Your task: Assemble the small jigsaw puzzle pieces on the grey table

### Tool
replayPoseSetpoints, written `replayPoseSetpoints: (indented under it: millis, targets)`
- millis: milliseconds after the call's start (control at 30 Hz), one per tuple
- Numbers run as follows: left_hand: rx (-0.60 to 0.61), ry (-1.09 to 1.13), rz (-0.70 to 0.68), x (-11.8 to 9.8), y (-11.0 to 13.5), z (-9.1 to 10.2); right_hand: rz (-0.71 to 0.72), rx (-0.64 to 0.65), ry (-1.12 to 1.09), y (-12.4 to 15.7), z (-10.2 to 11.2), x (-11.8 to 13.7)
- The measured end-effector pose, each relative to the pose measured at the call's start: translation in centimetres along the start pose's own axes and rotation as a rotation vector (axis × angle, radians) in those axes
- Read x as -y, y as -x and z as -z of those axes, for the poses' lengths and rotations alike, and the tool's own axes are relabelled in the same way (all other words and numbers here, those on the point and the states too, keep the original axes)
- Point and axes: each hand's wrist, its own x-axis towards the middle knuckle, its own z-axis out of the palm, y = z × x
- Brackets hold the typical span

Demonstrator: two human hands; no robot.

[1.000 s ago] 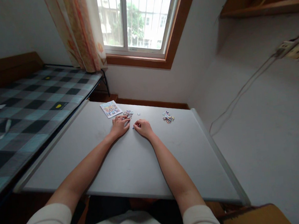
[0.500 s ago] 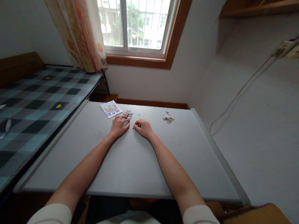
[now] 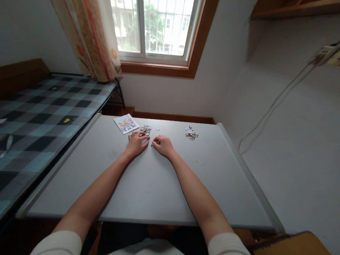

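Observation:
My left hand (image 3: 137,143) rests on the grey table with its fingers apart, at the near edge of a pile of jigsaw puzzle pieces (image 3: 146,130). Part of that pile is hidden by the fingers. Close to its right, my right hand (image 3: 163,145) is curled in a pinch. A small dark jigsaw puzzle piece (image 3: 151,145) shows at the right fingertips; most of the grip is hidden. One loose puzzle piece (image 3: 158,129) lies just beyond the hands. The printed picture card (image 3: 126,124) lies flat behind my left hand.
A second pile of puzzle pieces (image 3: 191,133) lies to the right on the table (image 3: 140,192). Along the left side stands a bed with a checked mattress (image 3: 40,122). A wall with a hanging cable (image 3: 270,109) is on the right; a window is ahead.
My left thumb and fingertips have shifted slightly to the right, towards my right hand. The right hand stays almost where it was, with the small piece still at its fingertips.

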Motion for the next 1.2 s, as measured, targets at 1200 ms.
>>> replayPoseSetpoints:
  millis: [1200]
  targets:
    - [0.027,0.308,-0.211,1.0,-0.6,-0.2,0.0,-0.012,-0.017,-0.1,-0.1,-0.1]
